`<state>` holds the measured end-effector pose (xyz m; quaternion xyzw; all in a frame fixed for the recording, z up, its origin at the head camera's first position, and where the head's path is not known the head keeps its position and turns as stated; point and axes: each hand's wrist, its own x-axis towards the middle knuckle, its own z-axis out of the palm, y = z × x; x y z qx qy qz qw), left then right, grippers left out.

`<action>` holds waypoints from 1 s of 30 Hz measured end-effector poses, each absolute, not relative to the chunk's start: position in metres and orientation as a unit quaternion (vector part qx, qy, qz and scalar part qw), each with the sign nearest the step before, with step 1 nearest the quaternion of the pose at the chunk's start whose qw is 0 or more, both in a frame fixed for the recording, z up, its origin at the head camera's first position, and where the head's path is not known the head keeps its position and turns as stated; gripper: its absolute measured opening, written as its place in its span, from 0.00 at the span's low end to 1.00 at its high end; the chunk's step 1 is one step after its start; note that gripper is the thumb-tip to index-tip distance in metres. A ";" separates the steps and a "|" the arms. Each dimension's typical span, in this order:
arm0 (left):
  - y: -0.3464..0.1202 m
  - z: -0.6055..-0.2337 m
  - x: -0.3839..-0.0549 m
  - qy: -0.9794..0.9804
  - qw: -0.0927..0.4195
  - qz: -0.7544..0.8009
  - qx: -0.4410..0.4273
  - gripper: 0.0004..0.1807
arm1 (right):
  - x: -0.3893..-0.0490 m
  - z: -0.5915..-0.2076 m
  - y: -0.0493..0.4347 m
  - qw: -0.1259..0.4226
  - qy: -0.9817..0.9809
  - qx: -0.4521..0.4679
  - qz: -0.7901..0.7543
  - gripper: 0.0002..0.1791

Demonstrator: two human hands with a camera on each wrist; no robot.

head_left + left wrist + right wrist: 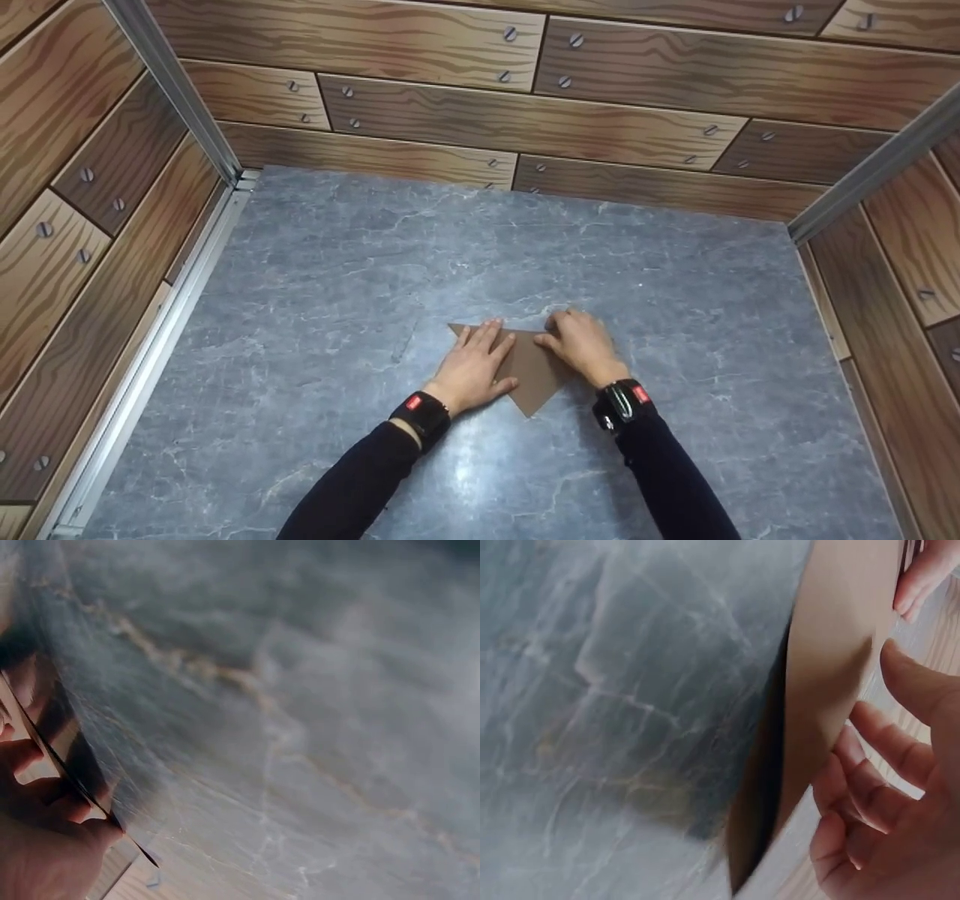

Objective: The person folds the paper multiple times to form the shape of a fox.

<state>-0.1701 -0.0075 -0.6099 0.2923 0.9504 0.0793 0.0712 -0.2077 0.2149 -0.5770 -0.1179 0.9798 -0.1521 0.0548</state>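
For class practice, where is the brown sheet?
In the head view, the brown sheet lies below centre on the grey surface, under the left hand, with the right hand at its right side.

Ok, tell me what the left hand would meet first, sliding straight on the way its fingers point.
The left hand would likely cross grey marbled surface and first meet the brown wood-plank-patterned back wall, though depth is hard to judge.

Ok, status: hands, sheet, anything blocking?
Left hand spread on brown sheet. Right hand at its right side, fingers bent. One sheet edge bowed up. Nothing seen in the way.
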 end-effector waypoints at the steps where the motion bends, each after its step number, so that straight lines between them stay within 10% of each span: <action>1: -0.007 -0.610 -0.170 0.950 0.068 0.082 0.293 0.43 | -0.209 -0.577 0.216 0.058 0.979 -0.118 -0.154 0.18; 13: -0.010 -0.605 -0.172 0.952 0.029 0.103 0.288 0.44 | -0.207 -0.576 0.222 0.072 0.957 -0.145 -0.241 0.03; 30: -0.004 -0.548 -0.180 0.922 -0.157 0.161 0.314 0.17 | -0.172 -0.530 0.223 -0.049 0.930 -0.188 -0.313 0.03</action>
